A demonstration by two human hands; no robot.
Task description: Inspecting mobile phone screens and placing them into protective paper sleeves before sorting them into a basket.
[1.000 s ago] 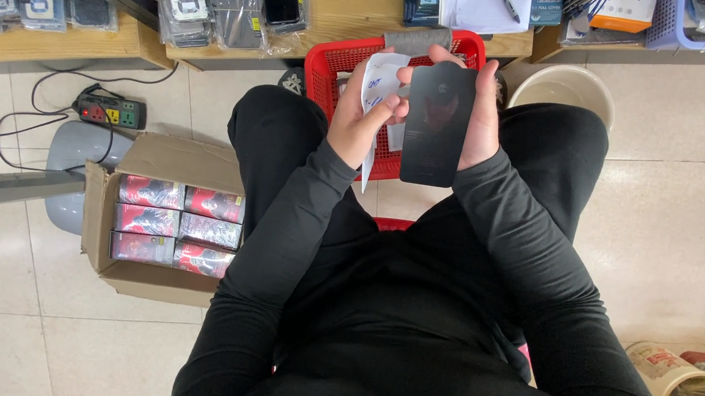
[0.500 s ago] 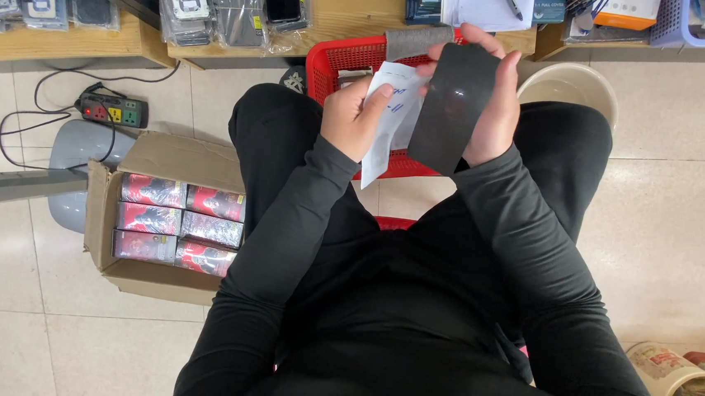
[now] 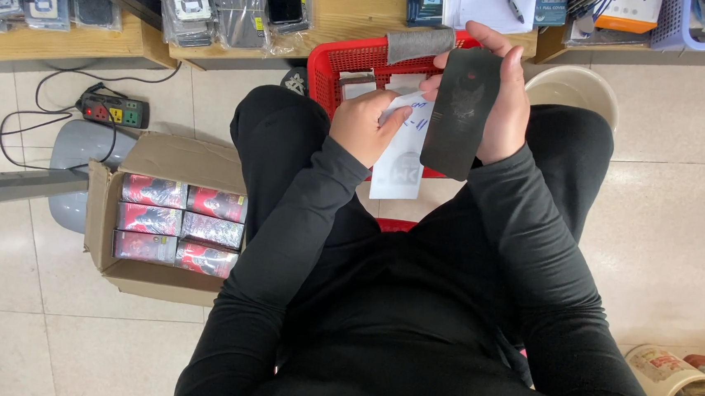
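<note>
A: What's in each grip?

B: The right hand [image 3: 510, 101] is clasped round a flat black rectangular phone-screen sheet [image 3: 460, 114], held upright above the red plastic mesh basket [image 3: 334, 66]. The left hand [image 3: 363, 124] pinches a white paper sleeve [image 3: 401, 156] just behind it.

A: How to handle it well?

B: I'd say hold the sheet by its edges and keep the sleeve's mouth open and aligned.

Your right hand [image 3: 504, 101] holds a dark panel [image 3: 460, 114] upright; your left hand [image 3: 366, 124] pinches a white sleeve [image 3: 399, 156] beside it, above a red basket [image 3: 354, 62]. A box [image 3: 169, 218] sits left.
</note>
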